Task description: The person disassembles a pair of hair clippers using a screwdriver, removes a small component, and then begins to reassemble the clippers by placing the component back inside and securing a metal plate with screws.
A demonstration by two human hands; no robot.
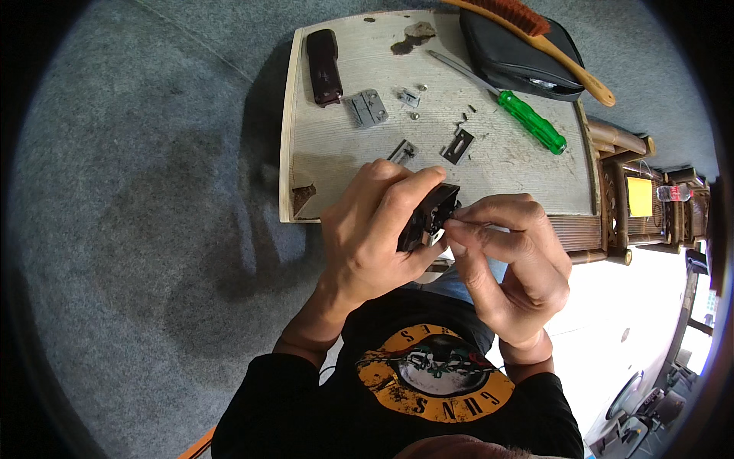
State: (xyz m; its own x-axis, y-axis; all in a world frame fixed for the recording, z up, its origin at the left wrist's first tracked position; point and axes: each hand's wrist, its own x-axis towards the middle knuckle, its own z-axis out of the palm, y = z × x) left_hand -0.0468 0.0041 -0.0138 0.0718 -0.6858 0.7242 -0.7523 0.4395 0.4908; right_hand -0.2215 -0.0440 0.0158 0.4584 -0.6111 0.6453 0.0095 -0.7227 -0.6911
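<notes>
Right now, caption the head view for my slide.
Left hand holds black device, right hand at its edge, loose parts on table.

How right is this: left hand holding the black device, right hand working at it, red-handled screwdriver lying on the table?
The screwdriver lying on the table is green-handled, not red-handled, in the head view. The left hand holds the black device, the right hand working at it.

On the table (527, 183), behind the device (440, 202) held between the hands (367, 233), a casing (324, 70) is set at left and a screwdriver (529, 120) at right, before a pouch (493, 57) overlaid by a brush (563, 56).
</notes>
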